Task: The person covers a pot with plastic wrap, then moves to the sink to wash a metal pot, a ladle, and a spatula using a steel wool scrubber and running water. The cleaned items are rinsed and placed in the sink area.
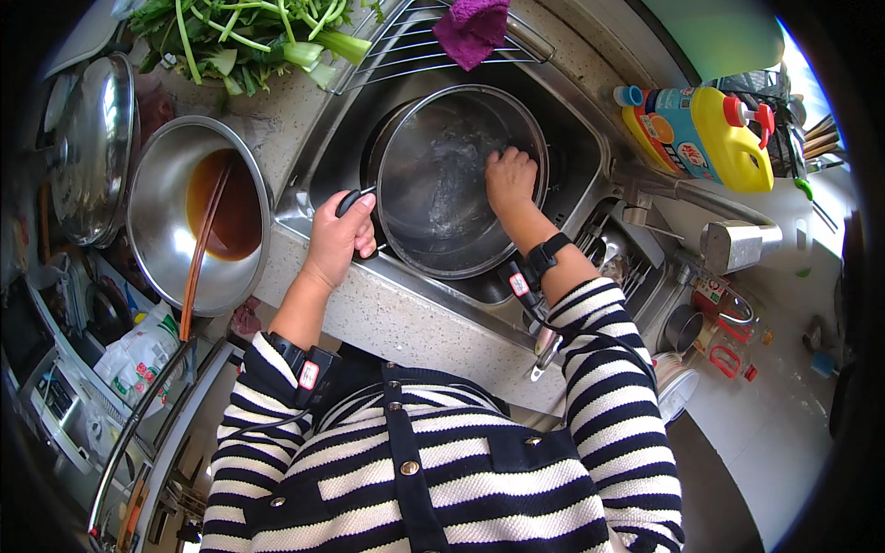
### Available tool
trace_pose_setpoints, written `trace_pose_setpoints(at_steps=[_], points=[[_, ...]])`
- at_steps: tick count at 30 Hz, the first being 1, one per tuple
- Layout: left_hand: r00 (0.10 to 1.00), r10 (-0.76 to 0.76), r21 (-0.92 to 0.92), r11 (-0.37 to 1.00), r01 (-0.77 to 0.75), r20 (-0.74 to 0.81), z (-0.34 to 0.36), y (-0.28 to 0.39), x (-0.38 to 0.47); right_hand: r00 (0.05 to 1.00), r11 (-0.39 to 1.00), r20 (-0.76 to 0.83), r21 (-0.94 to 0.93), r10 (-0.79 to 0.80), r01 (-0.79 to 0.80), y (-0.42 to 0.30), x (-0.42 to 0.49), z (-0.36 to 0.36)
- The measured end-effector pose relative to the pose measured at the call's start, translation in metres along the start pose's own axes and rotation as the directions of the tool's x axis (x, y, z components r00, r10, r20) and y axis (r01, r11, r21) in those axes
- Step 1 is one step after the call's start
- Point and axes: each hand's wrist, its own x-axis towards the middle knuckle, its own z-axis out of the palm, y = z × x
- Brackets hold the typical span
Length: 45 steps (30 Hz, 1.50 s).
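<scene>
A round metal pot (442, 207) with a little clear liquid at its bottom is over the sink basin (332, 152). My left hand (340, 235) is closed on the pot's black side handle (350, 202). Inside the pot, near its right wall, is my right hand (511, 178), fingers curled; whether it holds anything is hidden. Left of the sink, a stainless steel bowl (155, 200) contains brown liquid, and a pair of wooden chopsticks (200, 269) leans across its rim. Behind the pot, a purple cloth (471, 31) hangs over a wire rack (397, 52).
Leafy green stalks (256, 41) lie at the back left, near a metal lid (93, 148). A yellow detergent bottle (726, 138) and the faucet (740, 242) are on the right. A cutlery holder (636, 266), a small metal cup (681, 328) and plastic bottles (726, 345) are nearby.
</scene>
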Motion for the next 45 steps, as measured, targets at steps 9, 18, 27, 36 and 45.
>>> trace_pose_setpoints(at_steps=[9, 18, 27, 36, 45], points=[[1.0, -0.001, -0.021, 1.0, 0.001, 0.003, 0.0, 0.0, -0.001, 0.733, 0.734, 0.51, 0.679, -0.45, -0.021, -0.068, -0.042, -0.039], [1.0, -0.012, -0.025, 1.0, 0.012, 0.008, 0.002, 0.002, -0.001, 0.765, -0.832, 0.351, -0.082, -0.539, -0.549, 0.012, 0.06, -0.112], [1.0, -0.018, -0.03, 0.999, 0.018, 0.017, 0.001, 0.002, -0.001, 0.903, 0.692, 0.411, 0.615, 0.126, -0.377, -0.019, -0.017, 0.02], [0.999, -0.047, -0.037, 0.998, 0.048, 0.026, 0.002, 0.003, -0.001, 0.614, -0.021, 0.487, 0.772, -0.621, -0.635, -0.084, -0.017, -0.066], [0.983, -0.064, -0.278, 0.954, 0.11, 0.172, 0.024, 0.006, -0.007, 0.881, -0.385, 0.471, 0.823, 0.047, -0.419, -0.01, -0.061, -0.065]])
